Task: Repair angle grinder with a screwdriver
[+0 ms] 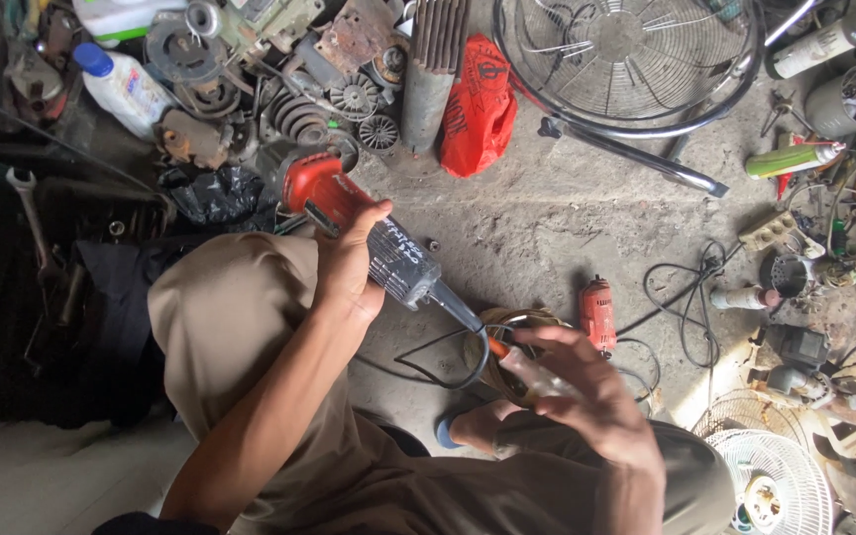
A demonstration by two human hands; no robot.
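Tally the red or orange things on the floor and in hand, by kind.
Angle grinder with red head, gripped by the left hand: 1
Red plastic bag: 1
Small red power tool on the floor: 1
Orange-handled tool in the right hand: 1
Total: 4

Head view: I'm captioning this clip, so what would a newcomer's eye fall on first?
The red and grey angle grinder at centre, gripped by the left hand, with its cable looping toward the right hand, which pinches a small clear object. Behind it, a bright red bag lies on the concrete floor beside a wire fan guard.
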